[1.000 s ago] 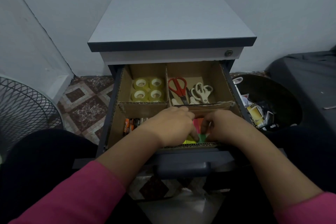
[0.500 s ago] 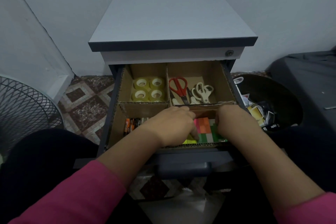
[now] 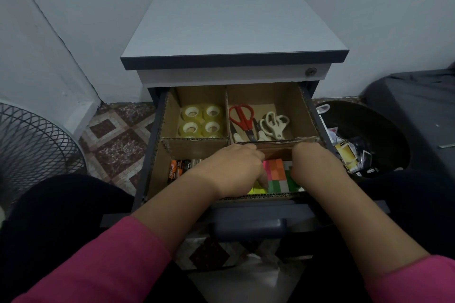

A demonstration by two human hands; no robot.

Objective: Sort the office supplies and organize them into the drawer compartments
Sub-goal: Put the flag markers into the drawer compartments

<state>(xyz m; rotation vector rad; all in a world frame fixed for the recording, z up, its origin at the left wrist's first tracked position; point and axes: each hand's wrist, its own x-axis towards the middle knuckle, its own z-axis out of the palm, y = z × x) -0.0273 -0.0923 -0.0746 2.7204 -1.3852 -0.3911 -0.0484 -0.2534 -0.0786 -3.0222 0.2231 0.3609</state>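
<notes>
The open drawer (image 3: 248,225) holds a cardboard divider (image 3: 197,141) with four compartments. Tape rolls (image 3: 200,119) fill the back left one. Red scissors (image 3: 242,118) and white scissors (image 3: 274,124) lie in the back right one. Batteries (image 3: 178,168) sit in the front left one. Coloured sticky notes (image 3: 277,173) lie in the front right compartment. My left hand (image 3: 232,170) reaches into it with fingers curled down onto the left side of the notes. My right hand (image 3: 314,165) touches their right side. The fingertips are hidden.
A grey cabinet top (image 3: 234,24) lies above the drawer. A black bin (image 3: 364,145) with packaging stands to the right, beside a dark case (image 3: 418,110). A wire mesh basket (image 3: 32,147) stands on the left on a patterned tile floor (image 3: 115,138).
My right hand has shifted right, uncovering more of the sticky notes. My left hand has stayed in place.
</notes>
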